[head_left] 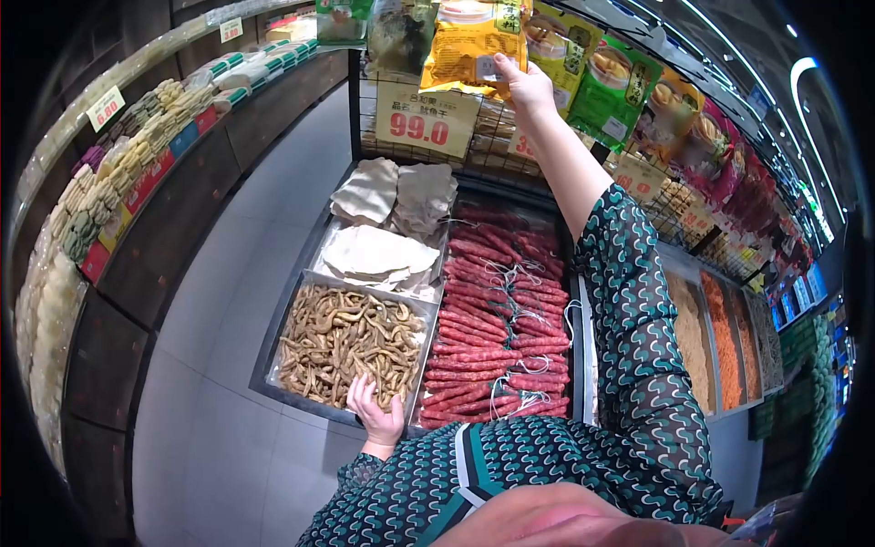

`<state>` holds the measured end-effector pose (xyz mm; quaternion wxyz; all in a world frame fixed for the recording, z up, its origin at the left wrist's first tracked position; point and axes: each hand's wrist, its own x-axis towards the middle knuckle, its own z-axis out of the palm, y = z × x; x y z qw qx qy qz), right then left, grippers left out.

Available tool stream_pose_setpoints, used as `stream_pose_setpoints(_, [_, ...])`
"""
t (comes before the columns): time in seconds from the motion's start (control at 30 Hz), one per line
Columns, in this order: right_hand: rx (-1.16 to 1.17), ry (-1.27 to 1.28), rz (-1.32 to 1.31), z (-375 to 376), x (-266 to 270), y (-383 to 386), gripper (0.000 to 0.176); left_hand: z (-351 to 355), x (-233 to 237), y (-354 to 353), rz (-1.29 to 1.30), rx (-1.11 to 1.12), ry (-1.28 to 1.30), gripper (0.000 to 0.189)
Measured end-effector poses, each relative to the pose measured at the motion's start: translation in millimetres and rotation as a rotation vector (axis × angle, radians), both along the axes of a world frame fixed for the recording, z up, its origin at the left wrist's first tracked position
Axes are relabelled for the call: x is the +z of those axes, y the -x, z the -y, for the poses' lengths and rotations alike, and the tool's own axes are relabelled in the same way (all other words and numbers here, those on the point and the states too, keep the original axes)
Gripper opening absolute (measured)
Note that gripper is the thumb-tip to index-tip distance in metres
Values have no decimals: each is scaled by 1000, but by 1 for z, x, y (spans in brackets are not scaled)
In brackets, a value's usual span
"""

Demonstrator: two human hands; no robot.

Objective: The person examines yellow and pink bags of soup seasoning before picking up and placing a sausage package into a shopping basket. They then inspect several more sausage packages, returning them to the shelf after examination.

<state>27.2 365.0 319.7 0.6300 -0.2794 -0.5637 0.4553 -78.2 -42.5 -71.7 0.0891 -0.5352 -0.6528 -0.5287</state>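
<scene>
My right hand [527, 87] reaches up to the hanging rack, its thumb across the lower right corner of a yellow food packet [472, 50], its other fingers hidden behind. Low in front of me, my left hand [375, 412] rests at the near edge of a tray of small brown dried fish [337, 342]. Its fingers are stretched out over the nearest pieces and hold nothing I can see. Red sausages [501, 319] tied with white string fill the bin to the right. Pale, flat dried sheets [378, 253] lie behind the fish.
A price sign [427, 118] reading 99.0 hangs below the packet. More packets, one green [615, 91], hang along the wire rack to the right. Shelves of bundled noodles [137, 173] curve along the left, beyond the tiled floor [228, 301]. Bins of orange dried goods [717, 319] stand at right.
</scene>
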Motion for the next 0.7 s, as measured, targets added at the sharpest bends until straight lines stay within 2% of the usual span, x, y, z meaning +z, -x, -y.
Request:
stream_pose_setpoints(0.27, [-28,27,33,-5,-7,1,33,0,-1,1,20,0,29,53])
stream_pose_setpoints(0.4, [-59,20,76,-9,-4,2,31,0,-3,1,41,-10,23,51])
stream_pose_setpoints(0.6, [-53,16,-17,-24,-13,12,27,0,-1,-2,50,-5,6,50])
stream_pose_setpoints(0.67, [-158,27,32,-33,-17,15,23,0,0,-2,49,-8,7,50])
stream_pose_setpoints(0.7, [-206,-12,70,-48,-23,15,29,0,1,-2,50,-10,10,50])
